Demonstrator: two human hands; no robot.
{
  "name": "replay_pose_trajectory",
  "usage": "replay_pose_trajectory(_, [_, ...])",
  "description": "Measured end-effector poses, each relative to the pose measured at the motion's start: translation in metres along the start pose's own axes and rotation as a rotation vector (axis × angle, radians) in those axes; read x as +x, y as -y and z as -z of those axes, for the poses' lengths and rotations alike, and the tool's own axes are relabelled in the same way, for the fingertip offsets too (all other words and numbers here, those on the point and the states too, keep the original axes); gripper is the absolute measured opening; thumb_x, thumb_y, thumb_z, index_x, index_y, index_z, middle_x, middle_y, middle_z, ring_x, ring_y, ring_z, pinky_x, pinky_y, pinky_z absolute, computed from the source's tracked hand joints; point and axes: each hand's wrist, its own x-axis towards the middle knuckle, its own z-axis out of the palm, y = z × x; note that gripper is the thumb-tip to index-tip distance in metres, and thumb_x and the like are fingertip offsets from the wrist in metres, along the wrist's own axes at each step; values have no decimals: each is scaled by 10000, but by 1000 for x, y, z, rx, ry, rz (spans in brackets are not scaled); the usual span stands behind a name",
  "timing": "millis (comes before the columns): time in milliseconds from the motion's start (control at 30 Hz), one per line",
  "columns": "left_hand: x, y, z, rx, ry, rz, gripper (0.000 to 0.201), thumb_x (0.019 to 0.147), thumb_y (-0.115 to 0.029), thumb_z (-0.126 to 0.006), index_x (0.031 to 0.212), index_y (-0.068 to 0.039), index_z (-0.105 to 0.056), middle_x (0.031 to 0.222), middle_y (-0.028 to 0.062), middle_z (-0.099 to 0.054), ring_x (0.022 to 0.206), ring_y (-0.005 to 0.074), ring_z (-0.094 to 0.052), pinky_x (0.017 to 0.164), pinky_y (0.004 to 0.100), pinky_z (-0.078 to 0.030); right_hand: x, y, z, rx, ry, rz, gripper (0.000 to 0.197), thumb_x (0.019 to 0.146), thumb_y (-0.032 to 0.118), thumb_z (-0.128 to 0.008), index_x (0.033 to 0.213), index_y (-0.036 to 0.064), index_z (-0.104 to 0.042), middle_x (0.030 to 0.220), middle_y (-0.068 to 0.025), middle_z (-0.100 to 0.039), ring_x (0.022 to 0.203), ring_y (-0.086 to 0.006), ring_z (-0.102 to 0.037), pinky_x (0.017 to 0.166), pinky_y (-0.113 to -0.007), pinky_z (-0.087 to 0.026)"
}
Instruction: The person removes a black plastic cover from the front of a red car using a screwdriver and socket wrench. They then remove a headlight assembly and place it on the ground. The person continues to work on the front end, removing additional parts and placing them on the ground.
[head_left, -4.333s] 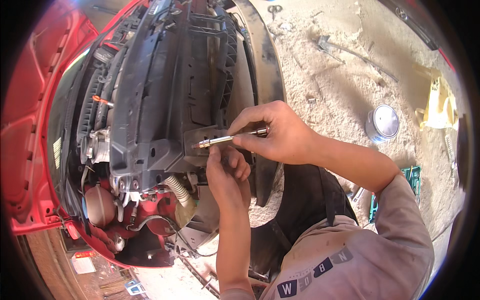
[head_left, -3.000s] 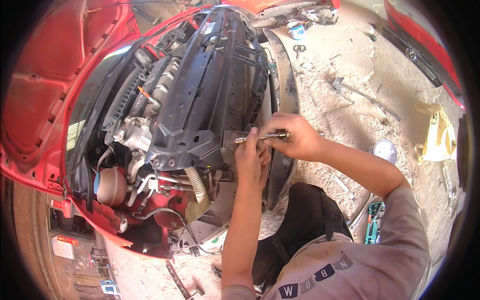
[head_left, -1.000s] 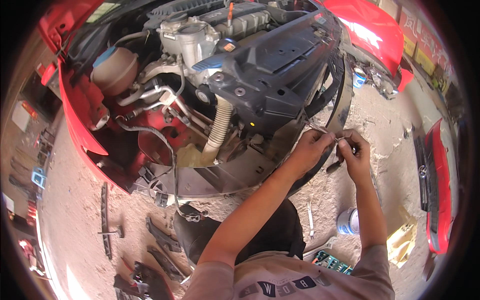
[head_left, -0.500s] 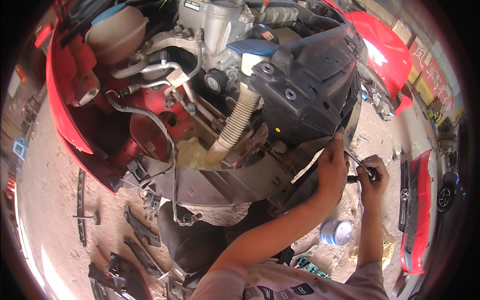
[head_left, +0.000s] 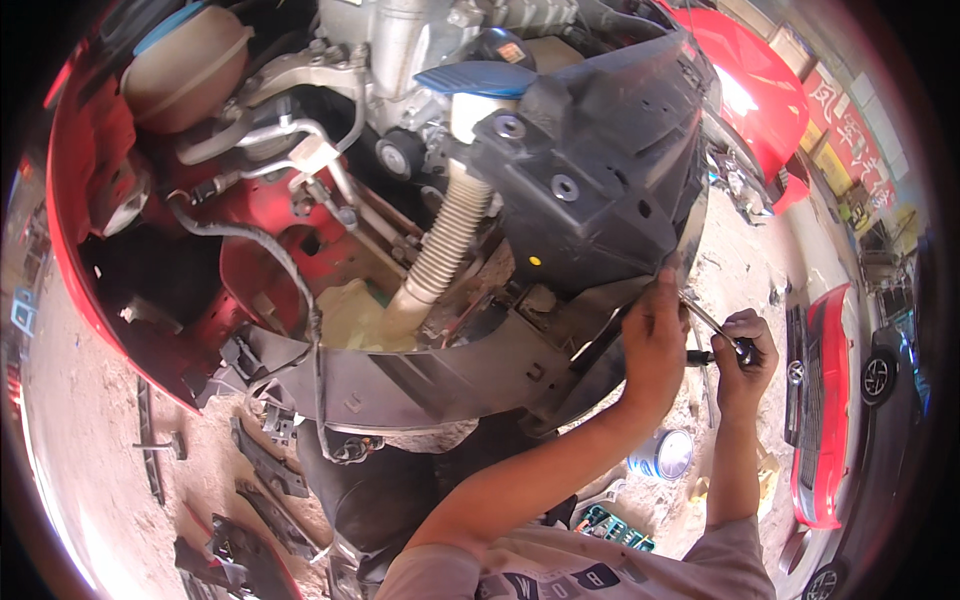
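My right hand (head_left: 746, 362) is closed around the head of a ratchet wrench (head_left: 708, 318), whose slim metal shaft slants up and left to the lower corner of a black plastic panel (head_left: 606, 214). A short dark handle sticks out left of that hand. My left hand (head_left: 654, 340) is raised at the same corner, its fingertips against the panel's edge and its fingers curled by the shaft's tip. What those fingers grip, and the fastener, are hidden. Beside the panel, a ribbed beige hose (head_left: 449, 236) runs down from a neck with a blue cap (head_left: 474, 82).
A grey crossbeam (head_left: 440, 385) spans the car's front, with a loose cable (head_left: 318, 330) over it. On the dusty floor lie a blue-and-white can (head_left: 672, 454), a green tool set (head_left: 612, 527) and dark trim parts (head_left: 265, 455). A red bumper (head_left: 825, 410) stands at the right.
The view has shifted, so the car and floor items appear further left. Both hands stay at the panel corner, and the wrench keeps nearly the same slant.
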Motion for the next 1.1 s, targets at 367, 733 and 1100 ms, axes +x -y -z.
replay_pose_trajectory(367, [-7,-7,-8,25,-1,44,564,1044,-457,-451,1414,-31,-462,713,-42,-322,607,60,-312,570,232,-284,-32,-9,37,305,-250,-195,130,858,1,-700,894,34,-579,851,-23,-553,653,-62,-469,542,-200,-365])
replay_pose_trajectory(733, [-12,-37,-15,-337,-58,253,296,1024,-220,-462,1204,-6,-558,623,-51,-359,576,81,-362,567,238,-344,-64,-16,52,485,-286,-349,95,886,-33,-646,921,33,-588,781,-8,-550,617,-62,-456,525,-202,-362])
replay_pose_trajectory(1100, [-7,-26,-9,-408,108,334,151,991,-208,-456,961,-83,-534,629,-55,-341,583,83,-352,550,243,-333,-77,-18,56,562,-297,-435,85,880,7,-626,903,58,-562,713,21,-485,579,-59,-420,511,-203,-340])
